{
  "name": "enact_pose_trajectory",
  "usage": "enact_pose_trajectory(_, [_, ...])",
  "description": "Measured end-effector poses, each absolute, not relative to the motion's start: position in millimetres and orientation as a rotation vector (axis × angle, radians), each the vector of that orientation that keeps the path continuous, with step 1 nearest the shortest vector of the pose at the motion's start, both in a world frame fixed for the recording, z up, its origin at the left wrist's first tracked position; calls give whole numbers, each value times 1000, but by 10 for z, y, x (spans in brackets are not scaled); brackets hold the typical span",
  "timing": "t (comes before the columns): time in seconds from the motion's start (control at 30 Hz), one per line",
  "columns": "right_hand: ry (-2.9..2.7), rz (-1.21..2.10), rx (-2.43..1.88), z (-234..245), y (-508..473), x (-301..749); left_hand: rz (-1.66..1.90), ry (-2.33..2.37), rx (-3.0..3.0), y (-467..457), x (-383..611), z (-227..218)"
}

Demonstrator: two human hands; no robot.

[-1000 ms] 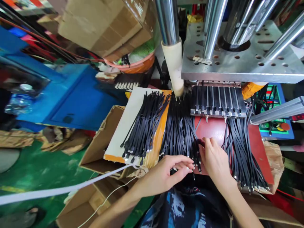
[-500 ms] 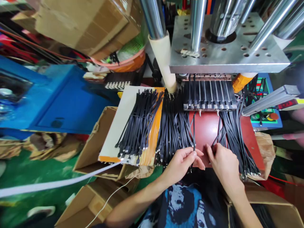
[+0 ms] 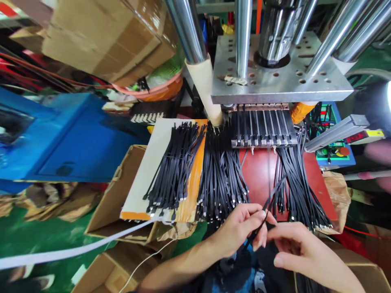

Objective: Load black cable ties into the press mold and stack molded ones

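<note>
My left hand (image 3: 242,226) pinches a few black flat cables (image 3: 276,189) between thumb and fingers, in front of the red work surface (image 3: 258,175). Close beside it on the right, my right hand (image 3: 297,244) has its thumb and fingers apart and appears to hold nothing. Past the hands stands a black slotted fixture (image 3: 264,128) with cables lying in some of its grooves. Left of it lies a pile of black cables (image 3: 221,179) with metal connector ends. Another cable pile (image 3: 301,183) spreads over the right of the red surface.
A metal press plate (image 3: 281,91) on steel columns hangs over the fixture. At the left, a white board (image 3: 146,167) with orange tape carries more bundled cables. Open cardboard boxes (image 3: 104,211) and a blue cabinet (image 3: 76,138) stand further left. A control box (image 3: 345,152) sits at right.
Both hands have moved nearer to my body, the left one also rightward with cables in it. My right hand's fingers have spread away from the cable pile. The camera view has shifted slightly.
</note>
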State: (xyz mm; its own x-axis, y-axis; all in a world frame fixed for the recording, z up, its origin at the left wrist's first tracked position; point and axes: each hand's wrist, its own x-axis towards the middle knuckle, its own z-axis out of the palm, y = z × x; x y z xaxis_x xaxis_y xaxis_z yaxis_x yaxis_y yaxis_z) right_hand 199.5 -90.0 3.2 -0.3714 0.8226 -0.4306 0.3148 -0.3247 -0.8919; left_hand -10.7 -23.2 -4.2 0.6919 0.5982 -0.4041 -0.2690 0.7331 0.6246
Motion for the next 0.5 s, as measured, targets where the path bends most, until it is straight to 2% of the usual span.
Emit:
enact_pose_trajectory(0.17, [-1119,1444,-1437,56,-543,1691,570,869,888,-456,-131,22])
enact_pose_trajectory(0.5, [-1217,1188,-1413,50,-581,1547,531,982,1105,-520,-159,-74])
